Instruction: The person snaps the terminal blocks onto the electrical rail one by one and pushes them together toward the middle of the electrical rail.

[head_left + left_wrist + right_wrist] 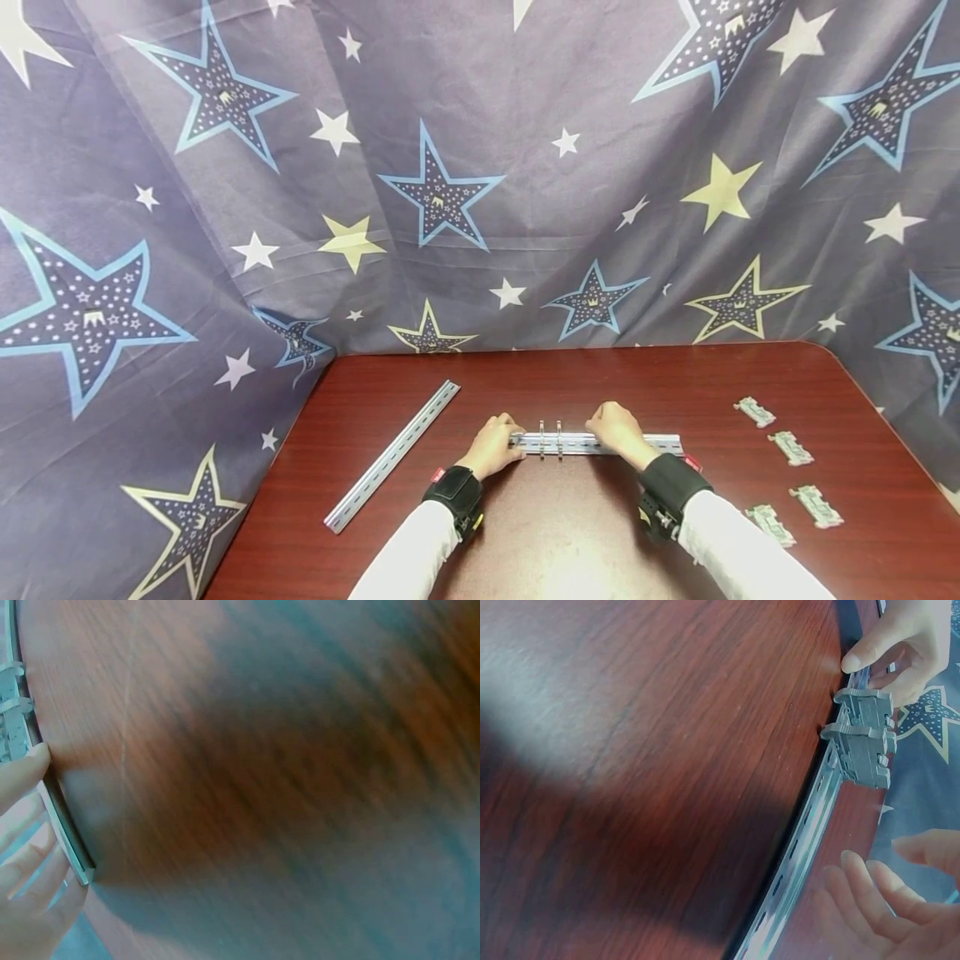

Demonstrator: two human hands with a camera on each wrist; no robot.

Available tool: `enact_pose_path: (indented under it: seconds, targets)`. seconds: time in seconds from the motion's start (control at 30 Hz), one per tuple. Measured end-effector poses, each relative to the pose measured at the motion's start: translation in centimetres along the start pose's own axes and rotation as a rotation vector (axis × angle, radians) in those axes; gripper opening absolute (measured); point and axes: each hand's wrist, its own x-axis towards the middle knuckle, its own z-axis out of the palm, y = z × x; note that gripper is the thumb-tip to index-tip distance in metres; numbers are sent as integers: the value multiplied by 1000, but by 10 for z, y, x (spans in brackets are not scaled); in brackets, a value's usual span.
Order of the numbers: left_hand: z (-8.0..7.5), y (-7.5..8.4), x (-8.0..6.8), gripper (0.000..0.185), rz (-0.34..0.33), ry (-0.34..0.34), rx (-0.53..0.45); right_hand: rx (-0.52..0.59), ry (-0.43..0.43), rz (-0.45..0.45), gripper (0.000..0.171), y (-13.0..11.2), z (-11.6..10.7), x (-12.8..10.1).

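Dark red table (570,533) bears slotted silver rail (600,444) carrying two grey clips (550,437).

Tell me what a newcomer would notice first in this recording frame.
Both hands meet at a metal rail lying across the dark red table: the left hand grips its left end, the right hand rests on it, with two grey clips on the rail between them. A second rail lies diagonally at left, spare clips at right.
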Motion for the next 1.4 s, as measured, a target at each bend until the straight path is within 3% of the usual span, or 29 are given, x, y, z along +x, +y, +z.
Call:
enact_pose_path:
  seconds: [0.27,0.6,0.93,1.4]
  targets:
    - [-2,2,-1,32,-6,-2,-6,-5,26,-28,6,14,-12,-8]
    - [0,0,-1,33,-5,-2,-11,12,32,-23,12,40,-30,-19]
    - [-1,0,-1,33,-6,-4,-3,-5,11,-87,13,56,-46,-32]
    - [0,0,-1,34,-5,-8,-2,-3,-14,-79,19,77,-62,-51]
